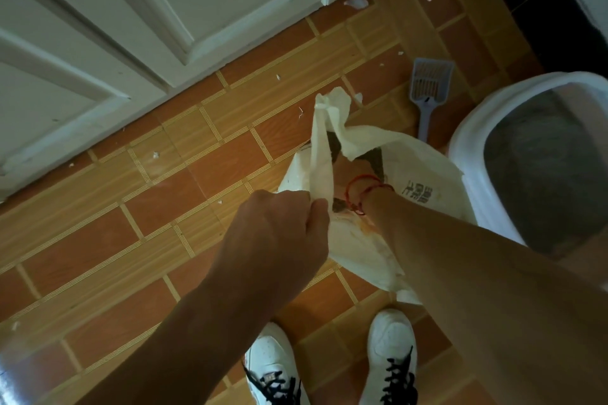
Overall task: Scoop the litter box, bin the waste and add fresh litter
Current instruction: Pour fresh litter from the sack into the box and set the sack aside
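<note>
A white plastic bag with dark print hangs over the tiled floor in front of my feet. My left hand is closed on one of its handles and pulls it upward. My right hand reaches down into the bag's mouth; a red string circles its wrist and the plastic hides its fingers. The white litter box stands at the right, touching the bag, with grey litter inside. A lavender litter scoop lies on the floor just beyond the bag.
White panelled doors run along the far left. Small white scraps are scattered over the orange tiled floor. My white shoes stand right below the bag. A dark area lies at the far right.
</note>
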A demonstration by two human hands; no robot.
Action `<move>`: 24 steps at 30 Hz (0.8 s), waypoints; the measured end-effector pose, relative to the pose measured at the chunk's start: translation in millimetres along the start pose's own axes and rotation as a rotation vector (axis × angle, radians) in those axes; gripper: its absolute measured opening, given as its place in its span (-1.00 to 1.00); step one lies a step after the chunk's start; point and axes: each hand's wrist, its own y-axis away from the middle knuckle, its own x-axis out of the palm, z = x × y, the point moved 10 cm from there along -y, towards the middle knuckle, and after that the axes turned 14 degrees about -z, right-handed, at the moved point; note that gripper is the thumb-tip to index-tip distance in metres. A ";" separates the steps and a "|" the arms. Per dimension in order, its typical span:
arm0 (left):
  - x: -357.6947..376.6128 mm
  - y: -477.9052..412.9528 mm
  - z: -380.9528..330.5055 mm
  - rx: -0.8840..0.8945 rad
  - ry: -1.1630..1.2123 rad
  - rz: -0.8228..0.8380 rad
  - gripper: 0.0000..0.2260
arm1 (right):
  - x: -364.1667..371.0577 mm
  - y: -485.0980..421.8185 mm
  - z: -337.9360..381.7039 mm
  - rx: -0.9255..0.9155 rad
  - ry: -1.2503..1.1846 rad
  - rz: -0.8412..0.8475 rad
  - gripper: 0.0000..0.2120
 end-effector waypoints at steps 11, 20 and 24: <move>-20.0 -13.9 -4.5 -0.170 -0.037 -0.081 -0.55 | -81.4 66.0 30.7 -0.077 -0.115 0.065 -0.68; -27.8 -6.6 -12.3 -0.316 -0.109 -0.070 -0.66 | -155.7 139.3 44.1 -0.111 -0.393 0.110 -0.70; -31.5 -1.3 -12.2 -0.385 -0.100 -0.082 -0.66 | -190.1 171.2 40.5 -0.108 -0.599 0.164 -0.65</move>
